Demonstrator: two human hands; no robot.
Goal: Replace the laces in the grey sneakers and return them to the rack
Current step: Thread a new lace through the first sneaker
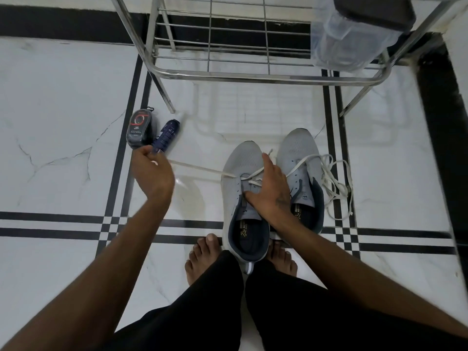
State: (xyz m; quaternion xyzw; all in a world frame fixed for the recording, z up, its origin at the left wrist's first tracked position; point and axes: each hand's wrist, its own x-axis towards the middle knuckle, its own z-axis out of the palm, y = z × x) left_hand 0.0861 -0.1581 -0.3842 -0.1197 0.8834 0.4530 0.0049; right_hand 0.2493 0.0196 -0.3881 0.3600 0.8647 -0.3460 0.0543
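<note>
Two grey sneakers stand side by side on the floor, toes away from me. My right hand [272,190] lies flat on the tongue of the left sneaker [241,160], pressing it down. My left hand [152,171] is out to the left, pinching the end of a white lace [200,169] that runs taut from the left sneaker's eyelets. The right sneaker [298,145] has a loose white lace [334,183] piled beside it on the floor.
A steel wire shoe rack [253,77] stands just beyond the sneakers, with a clear plastic item [349,39] on its right side. A black shoe-polish sponge case [140,131] and a blue bottle [167,135] lie on the floor left. My bare feet are behind the sneakers.
</note>
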